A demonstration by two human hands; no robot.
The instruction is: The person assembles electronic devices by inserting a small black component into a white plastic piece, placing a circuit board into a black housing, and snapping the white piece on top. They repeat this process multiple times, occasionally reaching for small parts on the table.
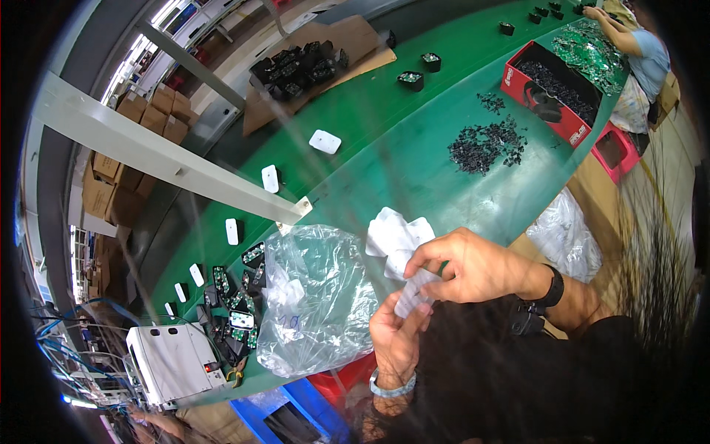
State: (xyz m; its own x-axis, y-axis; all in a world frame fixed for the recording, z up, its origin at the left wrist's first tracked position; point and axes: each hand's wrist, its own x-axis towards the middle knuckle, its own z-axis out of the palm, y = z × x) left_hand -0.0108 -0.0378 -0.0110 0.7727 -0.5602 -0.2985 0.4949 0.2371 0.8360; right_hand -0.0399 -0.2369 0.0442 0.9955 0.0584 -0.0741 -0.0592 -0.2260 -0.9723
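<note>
Between my two hands is a thin, translucent white plastic piece (414, 294). My left hand (396, 342), with a pale band on its wrist, pinches its lower end. My right hand (473, 268), a black band on its wrist, grips the upper end with bent fingers. Just beyond them, a loose pile of white rounded pieces (398, 235) lies on the green table (436, 196). Left of my hands rests a large clear plastic bag (318, 311) with some white pieces inside.
Black housings with green circuit boards (238, 300) are heaped beside a white machine (174, 362) and pliers (237, 372). White-topped units (271, 179) line the green conveyor (296, 159). Small black parts (484, 146) lie near a red box (551, 96). A co-worker (636, 52) handles circuit boards (588, 55).
</note>
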